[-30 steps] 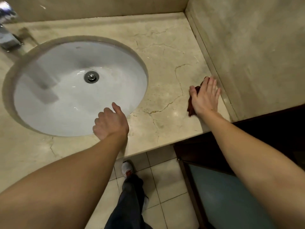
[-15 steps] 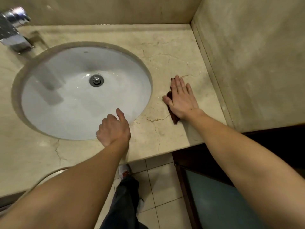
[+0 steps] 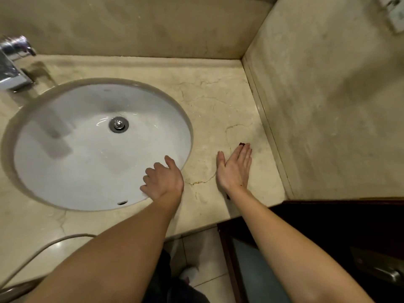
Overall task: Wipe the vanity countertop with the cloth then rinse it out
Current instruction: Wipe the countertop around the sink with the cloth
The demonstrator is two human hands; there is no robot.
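My right hand (image 3: 235, 169), fingers flat, presses the dark red cloth (image 3: 241, 144) on the marble countertop (image 3: 214, 101), swept back rightward from the sink (image 3: 87, 171); my left hand (image 3: 164, 181) rests loosely curled on its rim, so I'm mid-wipe, rinse unstarted

You're looking down into a white oval basin (image 3: 87, 162), where a chrome drain plug (image 3: 118, 124) is sitting at the bottom and a small overflow slot (image 3: 122, 202) is showing on the near wall. A chrome tap (image 3: 13, 68) is reaching in from the far left, throwing a blurred shadow across the bowl. Beige marble walls are meeting in the corner: the back wall (image 3: 131, 25) running behind the tap, the side wall (image 3: 328, 106) rising on your right, with a white fitting (image 3: 394, 14) poking in at its top edge. At the lower left a pale cord (image 3: 43, 248) is curving away. Below, pale floor tiles (image 3: 203, 256) are showing beside a dark wooden door (image 3: 328, 226) carrying a metal handle (image 3: 388, 274).
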